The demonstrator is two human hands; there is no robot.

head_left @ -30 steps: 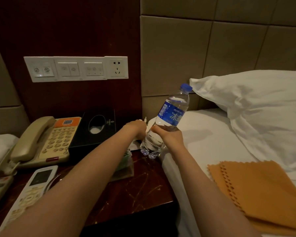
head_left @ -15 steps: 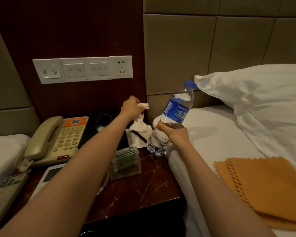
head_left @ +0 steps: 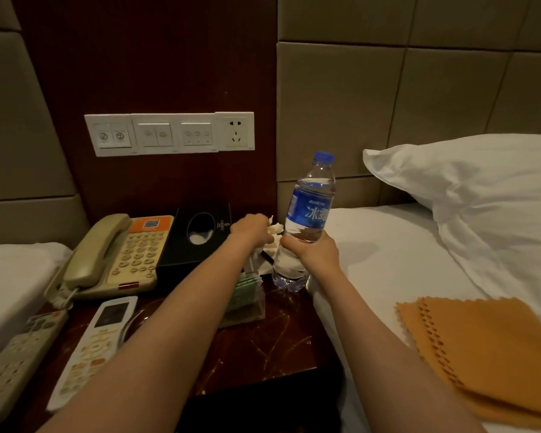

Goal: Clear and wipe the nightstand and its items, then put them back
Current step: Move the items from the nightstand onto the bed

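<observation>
right hand [head_left: 313, 251]: fingers wrapped round the lower half of the water bottle [head_left: 310, 210], below the blue label.
water bottle: clear plastic, blue cap on, water inside. Leans slightly, cap toward the bed side. Base sits over the right rear corner of the nightstand [head_left: 263, 348]; can't tell whether it touches the top.
left hand [head_left: 250, 228]: closed into a fist round a crumpled white tissue [head_left: 275, 229], above the nightstand's rear edge. The tissue is just beside the bottle's left wall; contact unclear.
nightstand: dark top with lighter veins, front right part bare.
tissue box [head_left: 175, 254]: black with an oval opening, at the nightstand's rear centre, partly behind the left forearm.
telephone [head_left: 122, 257]: beige corded set, handset on its cradle, at the nightstand's rear left, touching the tissue box.
white remote [head_left: 94, 348]: flat on the nightstand's front left, screen end toward the rear.
second remote [head_left: 16, 360]: at the nightstand's far left edge, partly out of frame.
clear holder [head_left: 245, 295]: holds green packets, mid nightstand, half hidden by the left forearm.
orange cloth [head_left: 487, 354]: folded, on the white bed [head_left: 388, 260] to the right of the nightstand, well apart from both hands.
pillow [head_left: 481, 198]: white, on the bed, right of the nightstand and toward the headboard.
switch panel [head_left: 169, 134]: white, on the wall above the nightstand.
</observation>
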